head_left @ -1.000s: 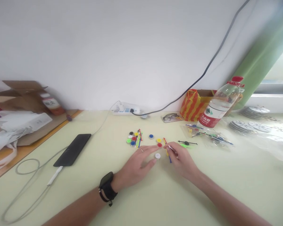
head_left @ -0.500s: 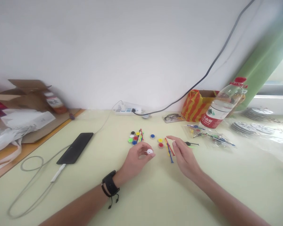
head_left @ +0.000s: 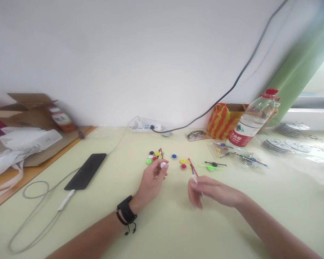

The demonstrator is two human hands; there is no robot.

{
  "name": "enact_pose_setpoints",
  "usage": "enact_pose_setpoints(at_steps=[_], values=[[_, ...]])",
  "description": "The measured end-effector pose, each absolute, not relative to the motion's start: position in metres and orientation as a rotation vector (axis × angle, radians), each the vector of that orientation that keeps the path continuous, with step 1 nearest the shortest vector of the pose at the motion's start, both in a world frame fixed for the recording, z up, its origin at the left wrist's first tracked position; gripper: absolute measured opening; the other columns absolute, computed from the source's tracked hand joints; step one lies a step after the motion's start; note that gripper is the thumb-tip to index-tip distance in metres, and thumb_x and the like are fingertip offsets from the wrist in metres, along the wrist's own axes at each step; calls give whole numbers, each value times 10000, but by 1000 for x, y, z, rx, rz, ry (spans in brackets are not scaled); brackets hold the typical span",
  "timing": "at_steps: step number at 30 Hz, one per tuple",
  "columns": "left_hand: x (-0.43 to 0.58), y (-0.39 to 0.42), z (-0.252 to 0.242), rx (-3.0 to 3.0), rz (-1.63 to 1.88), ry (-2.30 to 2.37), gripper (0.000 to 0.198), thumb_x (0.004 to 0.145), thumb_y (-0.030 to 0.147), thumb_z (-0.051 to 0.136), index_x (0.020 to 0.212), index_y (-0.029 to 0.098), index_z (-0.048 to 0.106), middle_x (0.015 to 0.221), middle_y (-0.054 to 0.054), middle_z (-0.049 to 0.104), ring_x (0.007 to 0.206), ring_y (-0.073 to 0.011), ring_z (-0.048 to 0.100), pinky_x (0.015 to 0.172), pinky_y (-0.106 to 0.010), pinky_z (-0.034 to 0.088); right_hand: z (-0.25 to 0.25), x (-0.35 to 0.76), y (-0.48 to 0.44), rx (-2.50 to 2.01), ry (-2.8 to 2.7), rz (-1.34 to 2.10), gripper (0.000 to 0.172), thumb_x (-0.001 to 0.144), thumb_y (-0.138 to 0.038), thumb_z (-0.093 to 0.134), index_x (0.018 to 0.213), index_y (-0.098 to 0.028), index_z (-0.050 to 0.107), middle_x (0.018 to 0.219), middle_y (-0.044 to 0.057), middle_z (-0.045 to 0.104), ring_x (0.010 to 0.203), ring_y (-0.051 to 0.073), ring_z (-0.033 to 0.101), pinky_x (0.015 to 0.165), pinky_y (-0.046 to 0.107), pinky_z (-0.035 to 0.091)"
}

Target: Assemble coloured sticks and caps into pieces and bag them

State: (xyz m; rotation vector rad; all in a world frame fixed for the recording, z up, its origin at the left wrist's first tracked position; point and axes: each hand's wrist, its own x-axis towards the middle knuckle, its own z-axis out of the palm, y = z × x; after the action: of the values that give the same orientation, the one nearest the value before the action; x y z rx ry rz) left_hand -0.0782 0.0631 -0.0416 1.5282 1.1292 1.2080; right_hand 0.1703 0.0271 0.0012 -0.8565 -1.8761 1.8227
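Observation:
My left hand point(head_left: 148, 181) pinches a small white plastic disc point(head_left: 163, 164) between thumb and fingers. In my right hand point(head_left: 214, 190), partly smeared by motion, is a slim white plastic arrow point(head_left: 195, 177). Just beyond its fingers lie a red arrow point(head_left: 190, 162) and blue and yellow ones, partly covered by the hand. Yellow point(head_left: 183, 161), red point(head_left: 183, 167) and blue discs point(head_left: 174, 156) sit between the hands. Behind my left hand is a cluster of coloured discs point(head_left: 149, 161) and arrows point(head_left: 161, 152), partly hidden. To the right lies a black arrow spinner point(head_left: 214, 164) above a green one point(head_left: 211, 168).
Clear bags of spinner parts point(head_left: 240, 158) lie at right, before a leaning water bottle point(head_left: 245, 126) and a striped bag point(head_left: 218, 120). Stacked white discs point(head_left: 277, 146) stand farther right. A phone point(head_left: 85, 171) with cable is at left; a power strip point(head_left: 145, 126) sits by the wall.
My right hand has moved toward me and turned palm-down with the white arrow, uncovering the green spinner. My left hand has shifted slightly left and away with the white disc.

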Motion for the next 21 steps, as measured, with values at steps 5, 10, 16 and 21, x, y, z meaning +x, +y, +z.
enact_pose_setpoints(at_steps=[5,10,16,21], values=[[-79,62,-41,1527,1238,1130,408,1004,553,536,1171,212,685,792,-30,617,761,-186,612,663,-262,505,-10,164,8,-492,-1917,2676,622,715,-769,721,754,-150,761,624,48,640,535,179,626,551,297,539],[-80,64,-42,1511,1257,1185,408,990,542,570,1204,211,676,835,-23,603,763,-174,604,689,-264,515,-27,136,11,-769,-1559,1978,498,954,-658,549,1003,-218,778,1021,90,752,1024,227,709,965,371,541],[-80,68,-46,1464,1247,1146,374,961,485,636,1207,206,678,929,-36,651,803,-173,636,767,-290,542,-27,140,28,-816,-1244,1546,412,1020,-589,473,1077,-264,719,1234,104,708,1312,283,562,1127,494,416],[-79,68,-50,1457,1181,1034,339,931,454,690,1146,191,707,947,-52,693,872,-188,660,844,-316,550,-30,145,30,-838,-1185,1584,392,1034,-579,443,1154,-265,645,1018,65,676,949,211,636,880,391,519]])
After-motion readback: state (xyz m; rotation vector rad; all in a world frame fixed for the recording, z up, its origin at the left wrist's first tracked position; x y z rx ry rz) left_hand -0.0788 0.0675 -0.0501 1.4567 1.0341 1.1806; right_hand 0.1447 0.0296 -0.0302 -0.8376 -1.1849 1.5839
